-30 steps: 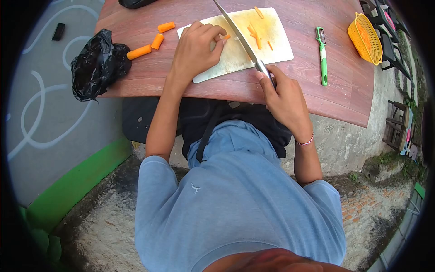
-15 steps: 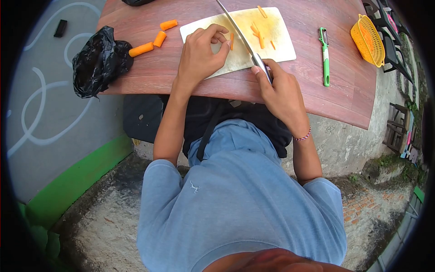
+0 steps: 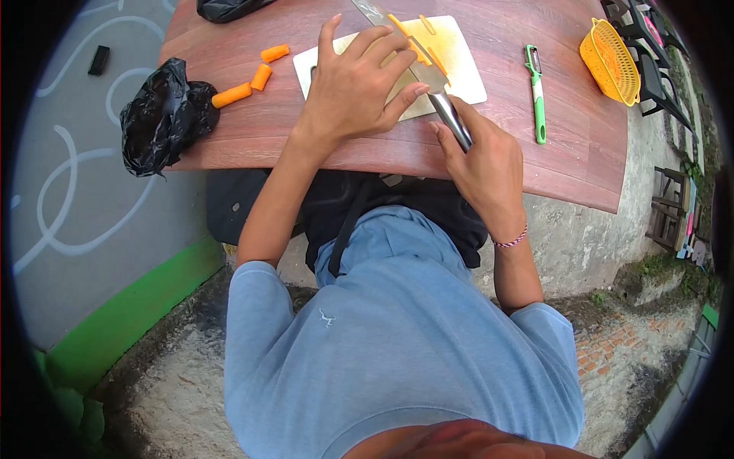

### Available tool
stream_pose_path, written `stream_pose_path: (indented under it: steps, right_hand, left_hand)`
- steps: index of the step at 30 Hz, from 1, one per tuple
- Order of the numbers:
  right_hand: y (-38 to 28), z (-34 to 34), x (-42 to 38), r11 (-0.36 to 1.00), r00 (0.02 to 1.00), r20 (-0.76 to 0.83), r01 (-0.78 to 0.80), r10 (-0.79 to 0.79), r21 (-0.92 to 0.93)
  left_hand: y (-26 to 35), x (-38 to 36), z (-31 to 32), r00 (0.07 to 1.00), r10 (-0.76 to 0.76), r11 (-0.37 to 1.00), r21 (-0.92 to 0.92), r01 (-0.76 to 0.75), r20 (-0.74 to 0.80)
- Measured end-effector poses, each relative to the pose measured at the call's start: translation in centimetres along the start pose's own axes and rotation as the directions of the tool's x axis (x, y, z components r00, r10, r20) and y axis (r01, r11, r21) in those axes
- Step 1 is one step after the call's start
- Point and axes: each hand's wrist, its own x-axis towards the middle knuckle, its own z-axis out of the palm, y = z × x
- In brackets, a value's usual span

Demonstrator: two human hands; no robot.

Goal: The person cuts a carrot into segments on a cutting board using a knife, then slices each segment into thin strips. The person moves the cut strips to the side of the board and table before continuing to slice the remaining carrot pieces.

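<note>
My right hand (image 3: 487,161) grips the metal handle of a kitchen knife (image 3: 449,118). Its broad blade lies turned toward flat across the white cutting board (image 3: 468,76), pointing up and left. Carrot strips (image 3: 436,57) lie along the far edge of the blade, on the yellow-stained part of the board. My left hand (image 3: 353,88) is spread with fingers apart over the board's left side, its fingertips overlapping the blade in this view. Several peeled carrot pieces (image 3: 261,76) rest on the table left of the board.
A black plastic bag (image 3: 164,115) sits at the table's left edge. Right of the board lies a green-handled peeler (image 3: 538,99), and beyond it a yellow basket (image 3: 633,83) holding orange shreds. Another black item (image 3: 229,8) shows at the far edge. Dark chairs (image 3: 654,76) stand past the table.
My left hand has gone from curled fingers to spread ones, moving toward the blade. The knife has turned from edge-down to flatter, beside the carrot strips. The whole view has shifted slightly.
</note>
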Motion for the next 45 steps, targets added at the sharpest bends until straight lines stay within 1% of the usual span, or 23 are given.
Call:
stream_pose_path:
  steps: [2, 8, 10, 12, 14, 16, 17, 20, 22, 23, 25, 27, 29, 30, 32, 33, 36, 38, 39, 41, 42, 44, 45]
  right_hand:
    - [0.3, 0.1, -0.1, 0.999, 1.000, 0.010, 0.012, -0.012, -0.047]
    - [1.0, 0.1, 0.0, 0.995, 1.000, 0.026, 0.016, -0.014, -0.102]
    - [0.9, 0.0, 0.0, 0.995, 0.999, 0.033, 0.013, -0.009, -0.103]
    - [0.9, 0.0, 0.0, 0.994, 0.999, 0.040, 0.007, -0.003, -0.105]
    - [0.9, 0.2, -0.1, 0.994, 0.999, 0.034, 0.035, -0.032, -0.105]
    - [0.7, 0.2, -0.1, 0.994, 0.999, 0.043, 0.029, -0.025, -0.102]
    - [0.7, 0.3, -0.1, 0.995, 0.999, 0.051, 0.023, -0.018, -0.099]
    - [0.9, 0.4, 0.0, 0.996, 0.999, 0.026, 0.025, -0.023, -0.088]
    - [0.7, 0.1, 0.0, 0.996, 0.999, 0.012, 0.034, -0.033, -0.083]
    - [0.7, -0.1, -0.1, 0.996, 0.999, -0.001, 0.041, -0.042, -0.078]
    - [0.6, -0.3, -0.5, 0.995, 0.999, 0.003, 0.044, -0.044, -0.087]
    - [0.4, -0.2, -0.8, 0.994, 0.999, 0.010, 0.052, -0.051, -0.093]
    - [0.3, 0.1, -1.1, 0.996, 0.999, 0.023, 0.043, -0.042, -0.076]
    - [0.2, 0.3, -1.3, 0.996, 0.999, 0.021, 0.042, -0.041, -0.077]
    - [0.0, 0.6, -1.5, 0.997, 0.999, 0.023, 0.041, -0.040, -0.070]
    - [-0.1, 0.7, -1.6, 0.997, 0.999, 0.020, 0.038, -0.037, -0.071]
    - [0.0, 0.6, -1.7, 0.996, 0.999, 0.026, 0.036, -0.034, -0.076]
    - [0.2, 0.4, -1.8, 1.000, 1.000, 0.023, 0.014, -0.014, 0.006]
    - [0.3, 0.2, -1.8, 1.000, 1.000, 0.025, 0.016, -0.016, 0.008]
    - [0.4, -0.4, -1.6, 0.980, 0.993, 0.091, -0.090, 0.075, 0.177]
    - [0.5, -0.7, -1.5, 0.980, 0.993, 0.094, -0.089, 0.073, 0.179]
    - [0.5, -1.1, -1.4, 0.904, 0.925, 0.298, -0.322, 0.236, 0.282]
    - [0.4, -1.0, -1.5, 0.903, 0.924, 0.302, -0.322, 0.234, 0.283]
  left_hand:
    - [-0.1, 0.2, 0.6, 1.000, 0.025, 1.000, -0.006, -0.025, 0.015]
    - [-0.5, 0.9, 2.0, 0.995, 0.074, 0.997, -0.028, -0.072, 0.072]
    - [-0.6, 1.2, 2.5, 0.991, 0.131, 0.991, -0.008, -0.131, -0.018]
    - [-0.7, 1.3, 2.7, 0.991, 0.133, 0.991, -0.020, -0.134, -0.015]
    - [-0.6, 1.4, 2.7, 0.991, 0.134, 0.990, -0.032, -0.134, -0.011]
    - [-0.5, 1.5, 2.3, 0.985, 0.100, 0.994, -0.061, -0.093, 0.139]
    - [-0.5, 1.5, 2.3, 0.985, 0.101, 0.994, -0.060, -0.093, 0.140]
    - [-0.9, 1.5, 2.4, 0.989, 0.096, 0.994, -0.057, -0.089, 0.117]
    - [-1.6, 1.6, 2.3, 1.000, 0.006, 0.999, -0.046, -0.007, -0.023]
    - [-2.2, 1.6, 2.2, 1.000, 0.009, 0.999, -0.048, -0.010, -0.024]
    - [-3.7, 1.2, 1.8, 0.995, -0.096, 0.992, 0.079, 0.097, -0.017]
    - [-4.1, 0.9, 1.9, 0.996, -0.087, 0.992, 0.091, 0.086, 0.009]
    - [-3.6, 0.8, 1.9, 0.999, -0.030, 0.993, 0.112, 0.027, 0.027]
    - [-3.4, 0.8, 2.1, 0.999, -0.027, 0.993, 0.111, 0.024, 0.025]
    - [-2.9, 0.6, 2.5, 0.994, -0.001, 0.994, 0.106, -0.011, 0.112]
    - [-2.6, 0.7, 2.6, 0.994, 0.003, 0.994, 0.104, -0.015, 0.111]
    - [-2.1, 1.1, 2.5, 0.998, 0.002, 0.999, 0.043, -0.005, 0.068]
    - [-2.2, 1.4, 1.6, 0.996, -0.038, 0.998, -0.061, 0.034, -0.078]
    - [-2.6, 1.1, 1.5, 0.996, -0.041, 0.998, -0.060, 0.036, -0.076]
    - [-3.9, 0.0, 1.4, 0.965, -0.113, 0.961, -0.274, 0.046, -0.235]
    - [-4.0, -0.7, 1.1, 0.965, -0.116, 0.961, -0.272, 0.049, -0.233]
    - [-3.8, -2.2, 0.3, 0.956, -0.284, 0.873, -0.434, 0.224, -0.078]
    - [-3.7, -2.6, 0.2, 0.955, -0.287, 0.873, -0.431, 0.229, -0.076]
